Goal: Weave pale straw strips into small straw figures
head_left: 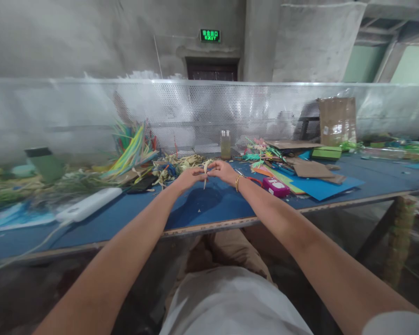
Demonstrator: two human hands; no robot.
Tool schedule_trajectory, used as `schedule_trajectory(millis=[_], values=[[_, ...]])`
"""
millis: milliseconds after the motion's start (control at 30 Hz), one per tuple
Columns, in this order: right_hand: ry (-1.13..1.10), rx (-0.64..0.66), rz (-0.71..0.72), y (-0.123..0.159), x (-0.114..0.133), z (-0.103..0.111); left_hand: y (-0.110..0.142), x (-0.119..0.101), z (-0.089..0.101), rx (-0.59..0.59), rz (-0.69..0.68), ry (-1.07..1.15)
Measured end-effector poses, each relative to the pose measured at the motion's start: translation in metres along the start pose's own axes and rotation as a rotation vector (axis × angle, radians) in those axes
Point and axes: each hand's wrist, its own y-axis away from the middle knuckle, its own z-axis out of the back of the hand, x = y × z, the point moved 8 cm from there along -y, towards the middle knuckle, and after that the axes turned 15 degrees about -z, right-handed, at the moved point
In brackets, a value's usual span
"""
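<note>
My left hand (189, 177) and my right hand (224, 170) meet above the blue table (132, 216), fingertips pinched together on a pale yellow paper strip (206, 173). One end of the strip hangs down between the hands. A gold bracelet (237, 183) circles my right wrist. Just behind the hands lies a heap of folded yellow and pale strips (176, 165).
A fan of coloured strips (132, 149) and a black phone (142, 184) lie at the left, with a white power strip (89, 204) nearer. A glass bottle (225, 144), a pink box (275, 186), coloured sheets (321, 187) and cardboard (337, 121) sit right. A perforated metal screen (209, 111) backs the table.
</note>
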Motion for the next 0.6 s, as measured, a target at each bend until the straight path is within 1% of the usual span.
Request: schedule_trajectory(millis=[67,167,267,367,467,533,600], values=[[-0.043,-0.023,-0.008,0.000,0.000,0.003,0.001,-0.001,0.001,-0.023,0.002,-0.003],[-0.206,-0.074,-0.052,-0.001,-0.002,0.011,0.001,-0.001,0.011,-0.137,0.008,0.013],[-0.301,-0.070,-0.109,-0.001,-0.006,0.011,0.003,0.003,0.016,-0.214,0.049,0.029],[-0.279,-0.035,-0.152,-0.001,-0.010,0.003,0.004,0.005,0.010,-0.176,0.074,0.063],[-0.257,-0.024,-0.119,-0.004,-0.012,-0.001,0.003,0.005,0.003,-0.130,0.061,0.120],[-0.244,-0.052,-0.107,-0.007,-0.014,0.002,0.003,0.006,0.004,-0.162,0.068,0.122],[-0.204,-0.111,-0.128,-0.009,-0.019,0.009,0.005,0.009,0.010,-0.231,0.096,0.108]])
